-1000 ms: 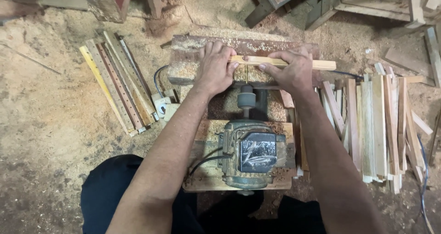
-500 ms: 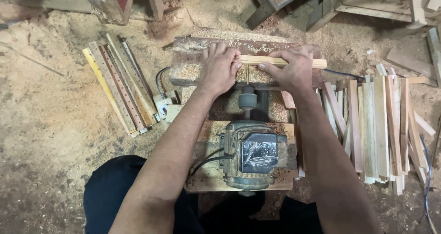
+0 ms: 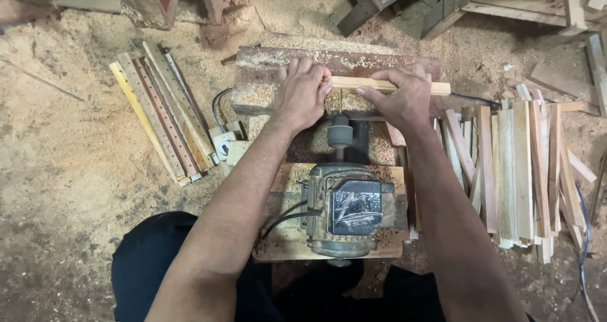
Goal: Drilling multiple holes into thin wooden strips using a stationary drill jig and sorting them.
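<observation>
That pale wooden strip (image 3: 386, 85) is thin and narrow, lying flat crosswise on top of the sawdusty block at the far end. Its left end is hidden under fingers, and the right end sticks out toward the right, bare and clean-cut.

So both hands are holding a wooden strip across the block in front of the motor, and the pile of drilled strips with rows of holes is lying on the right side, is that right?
Not quite. The head view shows both hands, left and right, on the wooden strip across the block in front of the motor, but the drilled strips lie on the left.
</observation>
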